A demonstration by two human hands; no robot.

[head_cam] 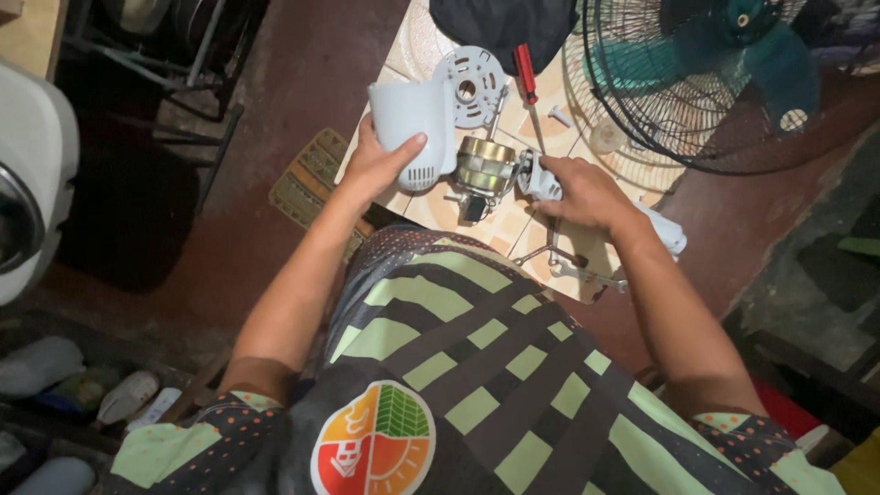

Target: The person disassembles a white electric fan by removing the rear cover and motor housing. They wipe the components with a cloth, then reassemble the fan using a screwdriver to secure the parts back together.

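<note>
Left hand grips the white motor housing; right hand pinches the neck piece: the exposed motor between could twist, straining wires.

Your left hand grips the white motor cover, while your right hand rests on the white part just beside the brass-coloured motor. A red screwdriver lies on the tiled table, and a fan with teal blades stands to the right.
</note>
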